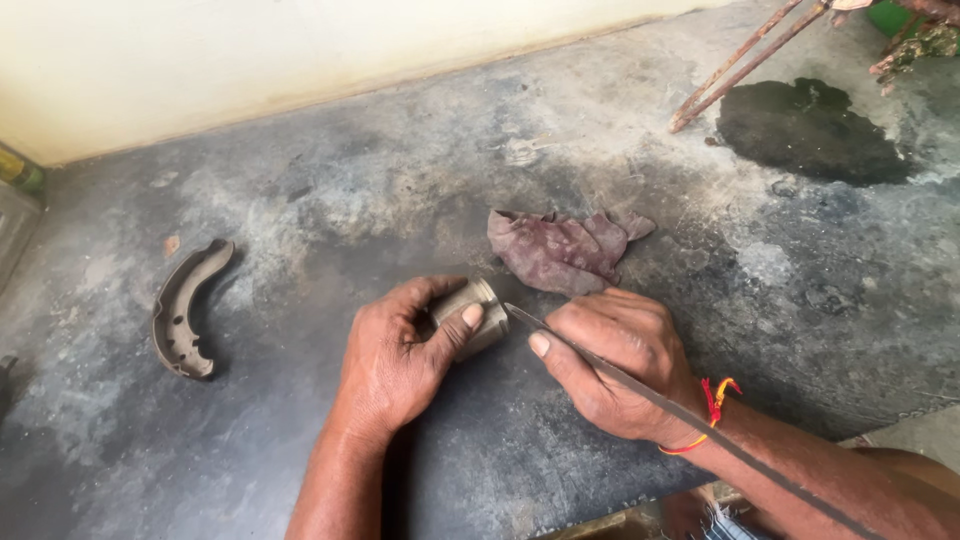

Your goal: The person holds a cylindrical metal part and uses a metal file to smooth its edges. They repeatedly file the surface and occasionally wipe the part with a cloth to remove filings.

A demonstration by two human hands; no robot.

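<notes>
Head view: left hand (395,365) clenched round small metal cylinder (472,315), steadying it on stained floor (300,200); right hand (610,360) gripping thin blade (640,390), tip at cylinder's rim.

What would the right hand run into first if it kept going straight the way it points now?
Probably the small grey metal cylinder held in the left hand: the right hand points left, and the tip of its thin dark metal blade is already almost at the cylinder.

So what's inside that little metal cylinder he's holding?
The metal cylinder lies in the left hand, open end toward the thin blade in the right hand. Its inside is not visible.
</notes>
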